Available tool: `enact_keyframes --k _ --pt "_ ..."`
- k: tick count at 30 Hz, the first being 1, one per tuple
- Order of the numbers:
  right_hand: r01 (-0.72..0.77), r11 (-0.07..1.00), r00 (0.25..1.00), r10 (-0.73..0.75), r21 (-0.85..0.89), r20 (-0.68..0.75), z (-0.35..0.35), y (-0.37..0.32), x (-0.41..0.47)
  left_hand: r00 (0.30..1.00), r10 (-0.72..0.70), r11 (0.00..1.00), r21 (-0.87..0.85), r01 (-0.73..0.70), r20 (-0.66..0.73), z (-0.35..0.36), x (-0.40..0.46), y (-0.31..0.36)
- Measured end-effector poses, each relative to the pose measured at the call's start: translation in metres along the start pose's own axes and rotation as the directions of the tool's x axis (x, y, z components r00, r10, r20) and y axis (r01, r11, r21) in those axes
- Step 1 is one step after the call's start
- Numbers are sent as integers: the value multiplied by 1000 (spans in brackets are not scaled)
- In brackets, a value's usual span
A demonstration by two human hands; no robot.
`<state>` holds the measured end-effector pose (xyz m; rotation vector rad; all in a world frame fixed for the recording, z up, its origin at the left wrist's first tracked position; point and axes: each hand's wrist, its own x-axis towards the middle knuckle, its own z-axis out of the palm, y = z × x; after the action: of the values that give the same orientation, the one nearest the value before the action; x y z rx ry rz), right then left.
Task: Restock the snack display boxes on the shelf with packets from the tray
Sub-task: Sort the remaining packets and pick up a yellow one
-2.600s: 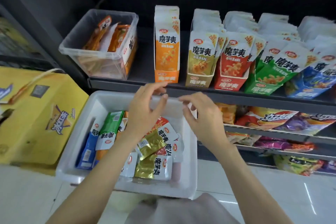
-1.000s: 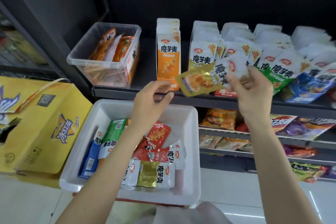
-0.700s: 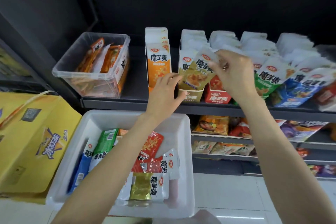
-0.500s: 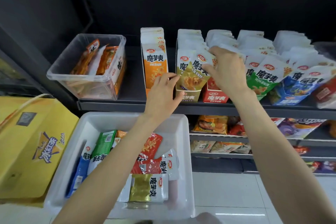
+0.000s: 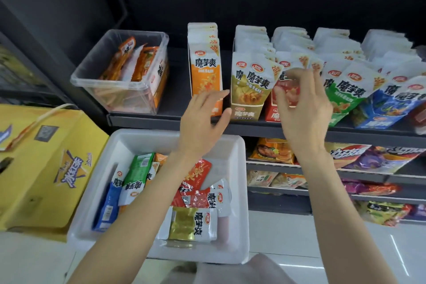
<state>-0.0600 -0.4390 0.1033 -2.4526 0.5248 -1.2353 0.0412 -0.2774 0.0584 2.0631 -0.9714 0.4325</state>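
White plastic tray (image 5: pixel 239 191) sits below the dark shelf edge (image 5: pixel 253 129), with loose packets inside: a gold foil packet (image 5: pixel 192 226) at the near end, red packets (image 5: pixel 196 182) mid-tray, a green packet (image 5: pixel 136 175) and a blue packet (image 5: pixel 107 205) toward the left wall.

On the shelf: a row of cardboard display boxes. Gold display box (image 5: pixel 247 90) has a gold-printed packet standing at its front. Orange box (image 5: pixel 205 69), red box (image 5: pixel 281 99), green box (image 5: pixel 343 99) and blue box (image 5: pixel 387 108) all look well filled.

Left hand (image 5: pixel 202 122): fingers straight and relaxed, holding nothing, just in front of the orange and gold boxes.
Right hand (image 5: pixel 302 110): fingers loosely curled in front of the red box; nothing visibly held, though blur makes that uncertain.

Judgement: well along, one gold packet looks placed. Several packets of four colours remain in the tray, so more sorting trips are left.

Clear plastic bin (image 5: pixel 122 71) of orange packets stands at shelf left.
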Motion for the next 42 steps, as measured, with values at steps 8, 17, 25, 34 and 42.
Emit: enact_keyframes --k 8,17,25,34,42 --pt "-99 958 631 -149 270 762 48 -34 -100 979 -147 989 37 144 140 -56 -110 -60" --pt "516 827 -68 -222 225 973 113 -55 -167 520 -301 915 395 -79 800 -48 -169 -99" --pt "466 867 -53 -172 176 984 122 -56 -166 443 -311 925 375 -63 841 -33 -158 -97" --pt "311 950 434 -125 -18 892 118 -33 -142 752 -244 956 284 78 613 -28 -153 -100" --pt "-651 719 664 382 245 643 55 -48 -108 975 145 986 109 -128 -165 -53 -127 -72"
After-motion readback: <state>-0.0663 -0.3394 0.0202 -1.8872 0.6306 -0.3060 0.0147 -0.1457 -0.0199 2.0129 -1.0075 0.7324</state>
